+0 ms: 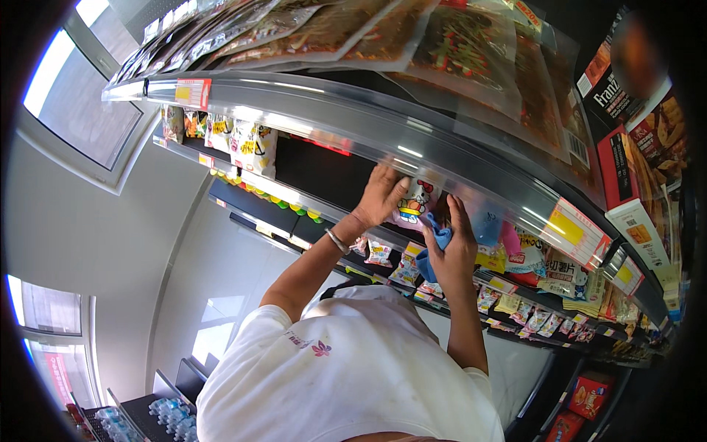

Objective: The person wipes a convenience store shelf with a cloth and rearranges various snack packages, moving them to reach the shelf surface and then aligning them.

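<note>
On a black store shelf below a clear-edged upper shelf stands a snack bag with a cartoon cat [415, 203]. My left hand [380, 193], with a bracelet at the wrist, reaches in at the bag's left side, its fingers partly behind the clear shelf edge; whether it grips the bag cannot be told. My right hand [454, 243] is at the bag's right side and holds a crumpled blue cloth [441, 235] between thumb and fingers. Just right of it, blue and pink packages [487, 225] show partly through the clear edge.
Large clear packs of reddish-brown food [469, 55] lie on the upper shelf, boxes [635, 221] at its right. White snack bags [254, 146] stand further left on the middle shelf. Price-tag strips [574, 229] line the edges. Small packets [489, 298] sit on lower shelves.
</note>
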Demonstrator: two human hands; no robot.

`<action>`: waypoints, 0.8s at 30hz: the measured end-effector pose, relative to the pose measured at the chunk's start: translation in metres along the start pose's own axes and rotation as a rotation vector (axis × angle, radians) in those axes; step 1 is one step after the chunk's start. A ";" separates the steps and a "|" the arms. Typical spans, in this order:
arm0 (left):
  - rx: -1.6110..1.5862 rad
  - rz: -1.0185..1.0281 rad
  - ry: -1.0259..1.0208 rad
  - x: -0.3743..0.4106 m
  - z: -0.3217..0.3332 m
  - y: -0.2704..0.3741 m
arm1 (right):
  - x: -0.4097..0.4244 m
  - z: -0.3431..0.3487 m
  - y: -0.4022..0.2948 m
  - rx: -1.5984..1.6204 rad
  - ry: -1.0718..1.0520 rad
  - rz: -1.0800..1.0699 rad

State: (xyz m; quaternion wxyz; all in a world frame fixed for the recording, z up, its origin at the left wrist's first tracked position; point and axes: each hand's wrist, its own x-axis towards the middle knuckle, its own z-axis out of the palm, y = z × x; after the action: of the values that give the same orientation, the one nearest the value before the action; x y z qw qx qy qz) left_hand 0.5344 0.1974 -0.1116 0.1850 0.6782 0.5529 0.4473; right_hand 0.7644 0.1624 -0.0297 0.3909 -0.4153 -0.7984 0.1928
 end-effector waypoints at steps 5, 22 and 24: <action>0.089 -0.023 0.159 -0.020 -0.009 -0.010 | -0.009 -0.001 -0.007 0.122 -0.039 -0.029; -0.169 -0.122 0.432 -0.038 -0.112 -0.094 | 0.092 0.136 -0.058 0.285 0.013 0.187; -0.210 -0.154 0.412 -0.037 -0.134 -0.108 | 0.125 0.175 -0.019 0.293 -0.012 0.238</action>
State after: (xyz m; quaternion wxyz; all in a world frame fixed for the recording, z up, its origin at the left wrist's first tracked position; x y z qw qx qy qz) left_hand 0.3624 0.1654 -0.1358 0.1715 0.5053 0.5796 0.6158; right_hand 0.5738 0.2560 -0.0687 0.4170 -0.4444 -0.7092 0.3544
